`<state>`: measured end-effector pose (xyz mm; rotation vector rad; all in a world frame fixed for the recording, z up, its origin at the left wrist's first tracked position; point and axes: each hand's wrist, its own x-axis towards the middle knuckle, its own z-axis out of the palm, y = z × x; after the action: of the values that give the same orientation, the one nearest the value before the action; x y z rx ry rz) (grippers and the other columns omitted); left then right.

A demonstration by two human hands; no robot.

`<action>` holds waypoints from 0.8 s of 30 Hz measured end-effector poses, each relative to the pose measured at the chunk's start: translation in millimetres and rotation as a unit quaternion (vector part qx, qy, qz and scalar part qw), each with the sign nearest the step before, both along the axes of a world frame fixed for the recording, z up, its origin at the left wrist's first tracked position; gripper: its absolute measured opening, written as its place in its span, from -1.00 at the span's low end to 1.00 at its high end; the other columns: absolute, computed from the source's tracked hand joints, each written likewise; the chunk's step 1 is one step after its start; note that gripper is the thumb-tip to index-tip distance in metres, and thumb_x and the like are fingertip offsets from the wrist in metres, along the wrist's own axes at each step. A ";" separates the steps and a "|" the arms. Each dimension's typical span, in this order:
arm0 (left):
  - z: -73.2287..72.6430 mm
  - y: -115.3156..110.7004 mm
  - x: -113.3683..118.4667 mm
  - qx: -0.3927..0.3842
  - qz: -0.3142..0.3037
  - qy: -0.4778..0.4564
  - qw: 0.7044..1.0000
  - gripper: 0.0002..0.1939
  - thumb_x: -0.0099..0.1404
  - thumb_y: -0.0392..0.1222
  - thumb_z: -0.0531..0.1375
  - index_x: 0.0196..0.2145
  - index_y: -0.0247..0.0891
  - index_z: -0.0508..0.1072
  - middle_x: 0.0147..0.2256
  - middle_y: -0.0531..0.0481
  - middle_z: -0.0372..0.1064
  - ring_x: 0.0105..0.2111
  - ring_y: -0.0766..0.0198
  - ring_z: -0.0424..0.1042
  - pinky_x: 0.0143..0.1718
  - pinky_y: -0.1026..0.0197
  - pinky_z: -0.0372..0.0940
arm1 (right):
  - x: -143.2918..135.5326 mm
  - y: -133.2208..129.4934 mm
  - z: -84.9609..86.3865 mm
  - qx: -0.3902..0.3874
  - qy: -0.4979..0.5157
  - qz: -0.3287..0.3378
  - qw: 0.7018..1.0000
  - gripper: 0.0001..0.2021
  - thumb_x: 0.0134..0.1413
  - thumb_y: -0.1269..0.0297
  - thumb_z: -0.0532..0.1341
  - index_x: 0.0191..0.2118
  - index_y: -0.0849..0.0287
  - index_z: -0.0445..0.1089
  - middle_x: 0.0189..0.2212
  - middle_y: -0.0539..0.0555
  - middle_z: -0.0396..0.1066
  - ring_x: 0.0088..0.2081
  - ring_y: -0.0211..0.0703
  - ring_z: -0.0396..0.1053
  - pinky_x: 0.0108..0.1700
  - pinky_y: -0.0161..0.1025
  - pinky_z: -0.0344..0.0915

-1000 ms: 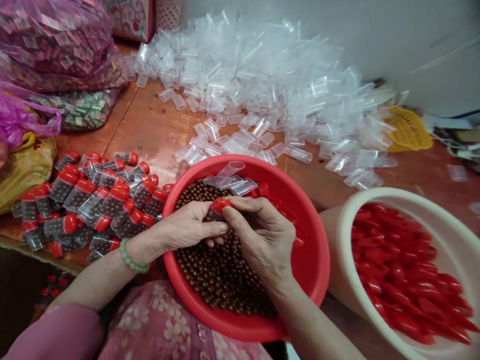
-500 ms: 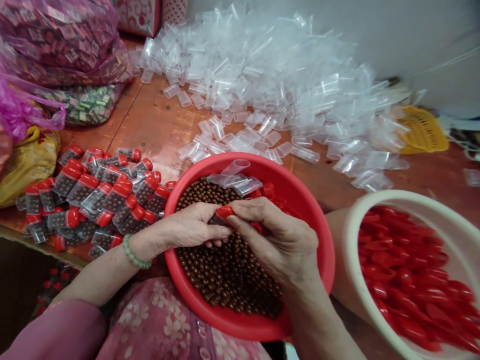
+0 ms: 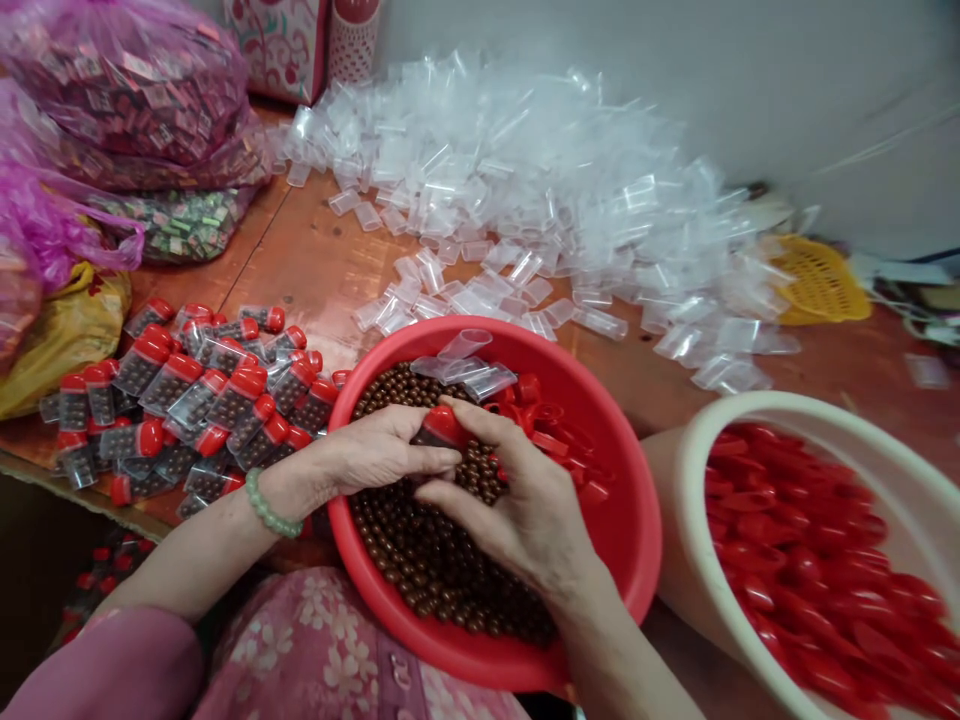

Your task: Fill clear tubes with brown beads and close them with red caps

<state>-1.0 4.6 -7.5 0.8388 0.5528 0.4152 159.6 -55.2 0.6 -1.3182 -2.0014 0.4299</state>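
Observation:
My left hand [image 3: 382, 445] is closed on a small clear container with a red cap [image 3: 442, 427], held over a red basin [image 3: 649, 530]. Against the cap rests the index finger of my right hand [image 3: 517, 500]; its thumb is spread away below, and I see nothing gripped between them. Many shiny brown balls [image 3: 450, 575] fill much of the basin under my hands. Loose red caps [image 3: 562, 440] lie at the basin's right side, and several clear empty tubes [image 3: 472, 370] sit on the balls near the far rim.
Filled, red-capped containers [image 3: 225, 390] are piled on the wooden table [image 3: 300, 235] at left. Behind is a large heap of clear tubes [image 3: 510, 170]. A white bucket [image 3: 694, 500] of red caps stands right. Purple bags [image 3: 142, 80] are back left, a yellow basket [image 3: 821, 285] back right.
My right thumb and index finger have opened from their pinch on the red cap, and the hand has moved slightly left and down. My left hand still holds the container.

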 end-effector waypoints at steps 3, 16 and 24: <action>-0.5 -0.4 0.3 -0.062 0.009 -0.055 0.997 -0.55 -0.09 0.03 0.45 -0.42 -0.38 0.44 -0.50 0.05 0.38 -0.47 0.39 0.36 -0.32 0.28 0.28 | -7.1 0.2 -6.7 0.048 -0.071 -0.014 0.996 -0.13 -0.11 -0.05 0.38 0.26 0.20 0.05 0.04 0.37 0.36 0.04 0.22 0.38 -0.03 0.12 0.40; -0.1 -2.0 -7.7 -0.085 0.004 -0.125 0.989 -0.62 -0.03 -0.02 0.45 -0.43 -0.40 0.51 -0.49 0.01 0.43 -0.45 0.39 0.38 -0.31 0.33 0.27 | -17.8 13.4 -1.3 0.219 -0.160 -0.023 0.962 -0.36 -0.09 0.20 0.30 0.14 0.23 0.15 -0.27 0.20 0.51 -0.28 0.03 0.49 -0.06 0.03 0.29; -5.5 -0.1 -7.8 -0.198 0.022 -0.084 0.976 -0.42 0.45 0.04 -0.15 -0.32 -0.44 0.50 -0.54 -0.11 0.43 -0.49 0.26 0.43 -0.32 0.21 0.32 | -20.0 16.1 -2.9 0.186 -0.124 -0.005 0.975 -0.37 -0.01 0.18 0.31 0.17 0.18 0.11 -0.20 0.19 0.48 -0.22 0.04 0.48 -0.08 0.03 0.34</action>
<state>-8.8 4.5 -13.0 0.4049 0.4761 0.3961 139.6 -39.1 -2.3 -1.1865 -2.1455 -0.1212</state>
